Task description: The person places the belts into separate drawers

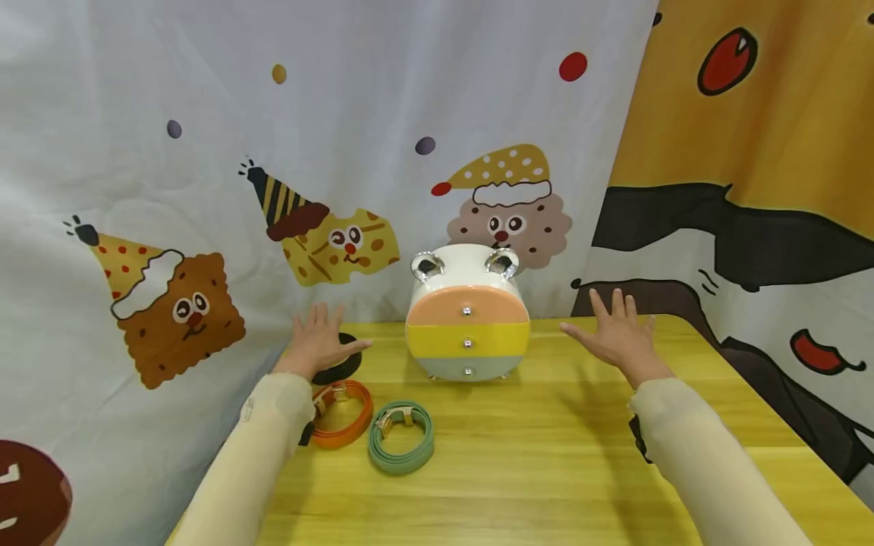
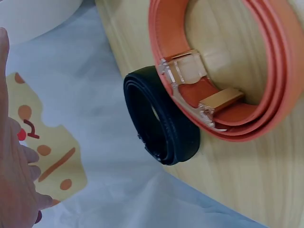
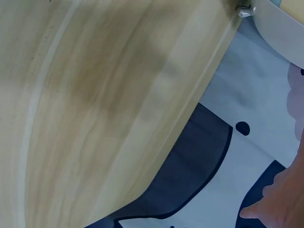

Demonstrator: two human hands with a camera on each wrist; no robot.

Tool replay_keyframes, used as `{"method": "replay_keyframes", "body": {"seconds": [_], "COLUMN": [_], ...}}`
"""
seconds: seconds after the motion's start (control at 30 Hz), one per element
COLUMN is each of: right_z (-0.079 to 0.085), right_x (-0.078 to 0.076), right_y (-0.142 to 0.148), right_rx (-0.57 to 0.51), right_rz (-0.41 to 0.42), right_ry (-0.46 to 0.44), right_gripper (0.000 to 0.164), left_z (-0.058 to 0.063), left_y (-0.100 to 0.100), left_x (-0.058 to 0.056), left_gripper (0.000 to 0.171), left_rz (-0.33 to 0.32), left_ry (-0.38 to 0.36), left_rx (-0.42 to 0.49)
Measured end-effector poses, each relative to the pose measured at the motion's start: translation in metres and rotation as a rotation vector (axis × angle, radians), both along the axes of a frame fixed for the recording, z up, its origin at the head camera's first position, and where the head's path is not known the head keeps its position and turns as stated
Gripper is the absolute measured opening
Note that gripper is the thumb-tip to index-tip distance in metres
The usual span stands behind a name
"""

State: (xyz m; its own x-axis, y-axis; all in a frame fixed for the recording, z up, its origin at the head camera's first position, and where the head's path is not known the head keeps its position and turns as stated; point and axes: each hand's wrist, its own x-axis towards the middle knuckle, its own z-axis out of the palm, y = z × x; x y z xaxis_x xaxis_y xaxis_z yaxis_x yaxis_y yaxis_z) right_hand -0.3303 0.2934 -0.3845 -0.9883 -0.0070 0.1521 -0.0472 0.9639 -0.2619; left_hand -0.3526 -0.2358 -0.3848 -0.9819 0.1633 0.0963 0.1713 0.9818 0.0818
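Both hands are raised over the table with fingers spread and nothing in them. My left hand (image 1: 317, 345) is above the left side, overlapping a coiled black belt (image 1: 341, 369) in the head view. Nearer me lie a coiled orange belt (image 1: 362, 413) and a coiled green belt (image 1: 401, 464), each with a gold-toned buckle. In the left wrist view the black belt (image 2: 159, 118) sits against the orange one (image 2: 285, 61). My right hand (image 1: 620, 337) is over the right side, away from any object. Between the hands stands a small animal-shaped drawer box (image 1: 467, 341).
The box has orange, yellow and grey drawer fronts with round knobs, two silvery ears and short feet. It stands near the back edge of the wooden table (image 1: 519, 470). A curtain (image 1: 355, 98) with cartoon prints hangs behind and at both sides.
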Motion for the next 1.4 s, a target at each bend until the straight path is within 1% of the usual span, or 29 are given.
{"method": "replay_keyframes", "body": {"seconds": [0.17, 0.47, 0.7, 0.93, 1.13, 1.23, 1.4], "right_z": [0.009, 0.024, 0.036, 0.043, 0.045, 0.046, 0.051], "right_x": [-0.004, -0.011, -0.011, -0.011, -0.014, -0.016, -0.018], "right_y": [-0.005, -0.02, -0.028, -0.033, -0.039, -0.043, -0.048], "right_rx": [-0.013, -0.038, -0.07, -0.099, -0.161, -0.168, -0.166], "right_rz": [0.007, 0.03, 0.045, 0.054, 0.064, 0.071, 0.082], "right_ry": [0.006, 0.022, 0.023, 0.019, 0.006, 0.002, 0.0], "right_gripper": [0.11, 0.108, 0.108, 0.107, 0.107, 0.106, 0.105], "left_z": [0.009, 0.022, 0.031, 0.038, 0.044, 0.047, 0.051], "left_y": [0.0, 0.002, 0.007, 0.016, 0.025, 0.03, 0.038], "left_x": [0.0, 0.0, -0.001, 0.0, 0.0, 0.0, 0.0], "left_gripper": [0.111, 0.111, 0.112, 0.113, 0.115, 0.114, 0.114], "left_rz": [0.001, -0.001, 0.003, -0.023, -0.046, -0.054, -0.066], "left_ry": [-0.003, 0.014, 0.016, 0.018, 0.039, 0.047, 0.045], "left_rx": [0.02, 0.003, 0.035, 0.101, 0.112, 0.125, 0.175]}}
